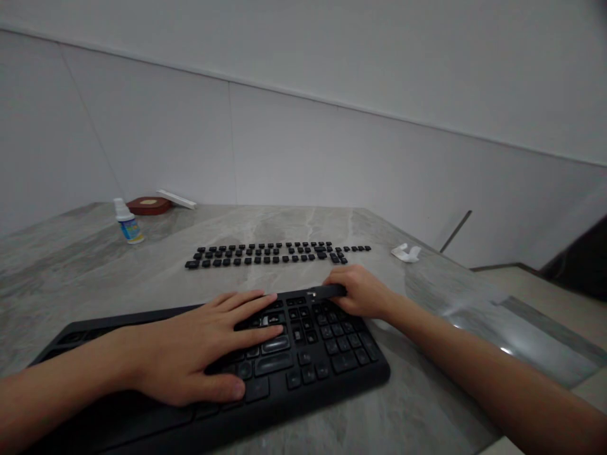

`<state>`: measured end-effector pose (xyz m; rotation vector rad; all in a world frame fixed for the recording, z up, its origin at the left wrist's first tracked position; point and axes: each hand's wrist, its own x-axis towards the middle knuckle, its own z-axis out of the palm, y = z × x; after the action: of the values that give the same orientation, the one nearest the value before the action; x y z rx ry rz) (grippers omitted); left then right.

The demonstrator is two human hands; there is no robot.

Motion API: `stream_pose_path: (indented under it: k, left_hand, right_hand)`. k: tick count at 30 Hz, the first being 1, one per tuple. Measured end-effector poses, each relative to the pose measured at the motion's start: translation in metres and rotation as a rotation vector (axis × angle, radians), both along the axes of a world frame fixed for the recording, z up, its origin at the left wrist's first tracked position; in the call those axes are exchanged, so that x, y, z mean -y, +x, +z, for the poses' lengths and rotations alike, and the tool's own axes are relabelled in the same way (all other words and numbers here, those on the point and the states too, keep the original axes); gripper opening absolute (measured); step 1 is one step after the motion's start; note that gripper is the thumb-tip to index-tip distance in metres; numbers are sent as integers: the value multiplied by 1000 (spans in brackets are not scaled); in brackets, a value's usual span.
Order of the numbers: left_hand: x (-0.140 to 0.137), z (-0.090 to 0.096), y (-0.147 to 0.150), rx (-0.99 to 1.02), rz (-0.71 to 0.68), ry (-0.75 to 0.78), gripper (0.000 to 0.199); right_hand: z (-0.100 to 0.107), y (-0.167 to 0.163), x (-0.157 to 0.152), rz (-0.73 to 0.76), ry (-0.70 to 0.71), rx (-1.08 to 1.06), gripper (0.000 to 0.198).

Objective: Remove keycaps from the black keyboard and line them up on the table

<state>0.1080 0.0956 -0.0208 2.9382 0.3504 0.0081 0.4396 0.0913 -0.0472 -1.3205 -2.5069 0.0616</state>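
A black keyboard (pixel 277 398) lies on the grey marble-patterned table, and its upper key rows have empty sockets where keycaps are off. My left hand (pixel 194 354) rests flat on its middle with fingers spread, touching the keys and covering part of them. At the keyboard's top right edge, my right hand (pixel 353 291) is closed around a black tool with a shiny metal end (pixel 327 291); its exact kind does not show. The metal end is over the upper keys. Beyond the keyboard, many loose black keycaps (pixel 265 253) lie in several rows.
A white spray bottle with a blue label (pixel 129 224) stands at the back left, near a reddish-brown box (pixel 149 205) and a white flat bar (pixel 175 200). Crumpled white tissue (pixel 406 253) lies on the right. A pale wall (pixel 294 145) bounds the table behind.
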Motion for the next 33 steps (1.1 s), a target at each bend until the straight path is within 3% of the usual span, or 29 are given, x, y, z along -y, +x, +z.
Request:
stream_pose_path:
  k: [3, 6, 10, 13, 15, 17, 28, 33]
  left_hand:
    - [2, 8, 18, -16, 2, -1, 73]
    - [-2, 5, 49, 30, -5, 12, 69]
    - [-5, -18, 94, 358, 101, -152, 89]
    - [-4, -33, 110, 570, 122, -170, 47]
    - [-4, -38, 110, 617, 54, -145, 20]
    - [-5, -38, 104, 622, 1, -135, 11]
    - [-14, -34, 99, 653, 153, -42, 9]
    - [-16, -33, 96, 627, 163, 24, 5]
  right_hand:
    - [7, 2, 0, -15, 54, -46, 7]
    - [16, 1, 8, -9, 224, -262, 29]
    - [19, -8, 25, 282, 466, -407, 52]
    - [14, -18, 35, 472, 598, -358, 49]
    - [8, -26, 37, 541, 574, -357, 45]
    - [4, -31, 36, 578, 550, -369, 43]
    - [3, -24, 27, 435, 334, -381, 17]
    - [-1, -24, 25, 416, 327, -323, 16]
